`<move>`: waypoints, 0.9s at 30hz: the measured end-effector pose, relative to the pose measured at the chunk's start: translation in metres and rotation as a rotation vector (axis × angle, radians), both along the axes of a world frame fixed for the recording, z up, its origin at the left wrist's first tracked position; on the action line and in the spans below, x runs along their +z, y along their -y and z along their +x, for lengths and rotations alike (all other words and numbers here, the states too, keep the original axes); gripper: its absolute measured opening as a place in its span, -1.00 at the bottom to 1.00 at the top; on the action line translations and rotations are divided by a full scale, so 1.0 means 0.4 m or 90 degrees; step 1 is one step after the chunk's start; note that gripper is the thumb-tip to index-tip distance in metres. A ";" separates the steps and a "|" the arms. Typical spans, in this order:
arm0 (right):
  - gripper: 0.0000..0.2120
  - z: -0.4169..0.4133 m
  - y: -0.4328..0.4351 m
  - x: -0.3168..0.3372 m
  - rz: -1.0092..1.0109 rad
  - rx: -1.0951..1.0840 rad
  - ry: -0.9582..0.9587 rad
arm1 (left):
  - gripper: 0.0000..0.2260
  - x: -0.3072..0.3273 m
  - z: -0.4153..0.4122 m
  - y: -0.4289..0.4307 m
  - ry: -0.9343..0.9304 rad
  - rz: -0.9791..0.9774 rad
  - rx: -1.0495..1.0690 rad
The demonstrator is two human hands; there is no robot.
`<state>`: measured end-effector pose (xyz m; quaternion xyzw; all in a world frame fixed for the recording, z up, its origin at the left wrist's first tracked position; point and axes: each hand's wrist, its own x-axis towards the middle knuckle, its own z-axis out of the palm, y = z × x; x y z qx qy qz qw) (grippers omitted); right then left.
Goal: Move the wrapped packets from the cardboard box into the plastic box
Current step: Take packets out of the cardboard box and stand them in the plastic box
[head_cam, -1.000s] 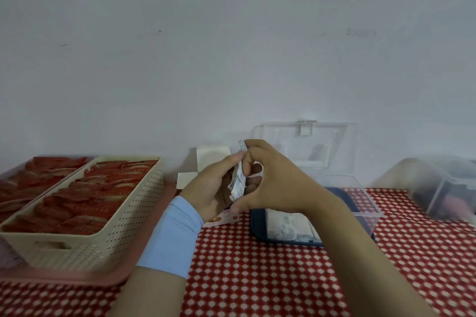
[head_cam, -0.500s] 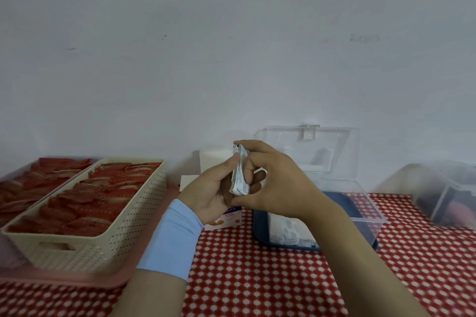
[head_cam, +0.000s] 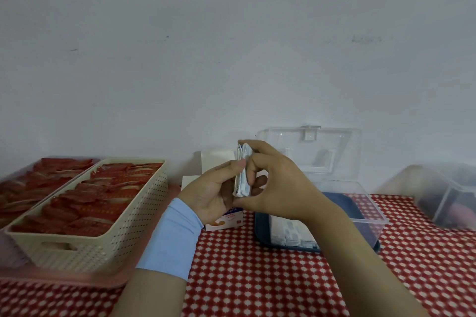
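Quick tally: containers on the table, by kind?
Clear plastic boxes: 2 (one open, one blurred at right)
Cardboard box: 1
Cream perforated basket: 1
Pink tray: 1
Lilac bin, cut off at left: 1
Total: 6

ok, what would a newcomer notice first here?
The left hand and right hand pinch a stack of wrapped packets upright at centre, in front of the cardboard box. Right of them the clear plastic box stands open with white packets inside; on the left a cream perforated basket is packed with red sachets.
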<state>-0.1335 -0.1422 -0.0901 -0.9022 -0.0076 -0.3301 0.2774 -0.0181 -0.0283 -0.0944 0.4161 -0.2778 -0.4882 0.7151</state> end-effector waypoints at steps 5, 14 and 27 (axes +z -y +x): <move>-0.62 -0.004 -0.008 0.009 0.006 0.020 -0.046 | -0.68 -0.008 0.003 -0.001 0.017 0.000 -0.008; -0.68 -0.012 0.025 0.027 0.382 0.040 -0.016 | -0.68 -0.001 -0.001 -0.017 0.104 0.015 -0.050; -0.84 -0.026 0.038 0.032 0.397 0.065 -0.069 | -0.66 0.002 -0.003 -0.025 0.118 0.047 -0.105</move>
